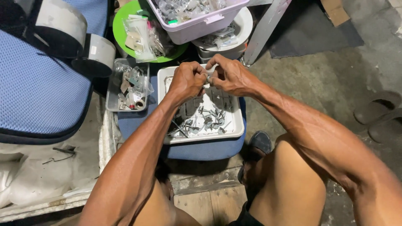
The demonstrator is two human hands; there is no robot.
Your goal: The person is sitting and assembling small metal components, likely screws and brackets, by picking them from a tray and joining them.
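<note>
Head view | left hand (187, 79) and right hand (229, 75) pinch one small metal part (208, 78) between fingertips, above the white tray (238, 125) | loose metal pieces (201, 121) lie there unhandled; looks early | lilac bin (201, 26) beyond.

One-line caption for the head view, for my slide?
Both hands, left hand and right hand, pinch a small metal part above a white tray of metal pieces.
</note>
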